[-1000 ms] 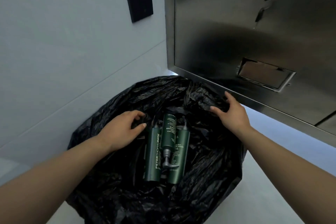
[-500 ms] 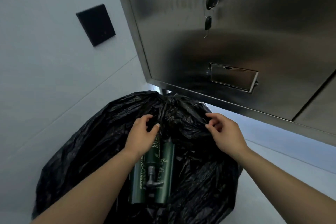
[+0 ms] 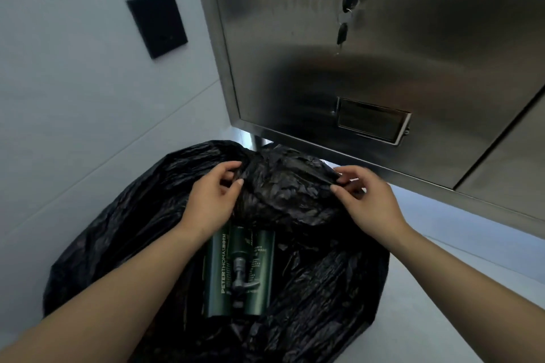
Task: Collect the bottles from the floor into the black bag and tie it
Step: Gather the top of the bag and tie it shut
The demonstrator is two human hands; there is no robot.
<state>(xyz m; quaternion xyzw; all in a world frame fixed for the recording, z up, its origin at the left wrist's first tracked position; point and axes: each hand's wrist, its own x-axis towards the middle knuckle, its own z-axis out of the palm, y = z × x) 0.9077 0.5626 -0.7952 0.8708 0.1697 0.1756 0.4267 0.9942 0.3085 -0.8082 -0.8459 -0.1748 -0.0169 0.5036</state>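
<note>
A pale wall [image 3: 73, 82] fills the left side, with a flat black plate [image 3: 157, 23] mounted on it. To the right stands a stainless steel cabinet [image 3: 383, 62], a key [image 3: 342, 34] hanging from the lock in its door and a small framed slot lower down.

Below, on the light floor [image 3: 442, 289], the black bag [image 3: 324, 289] spreads wide and crumpled, its mouth open toward the camera. The far edge of the bag is bunched up into a raised fold between the two hands.

The left hand [image 3: 211, 200] curls around the left end of that fold, thumb and fingers closed on the plastic. The right hand [image 3: 365, 200] pinches the right end, thumb and fingertips pressed together on the film, the other fingers loosely bent.

Inside the bag, just beneath the gathered fold and nearer the left wrist than the right, lie the green bottles [image 3: 240, 271] side by side, lengthwise toward the camera. One has a grey pump head. The fingers of both hands are above the bottles and not touching them.
</note>
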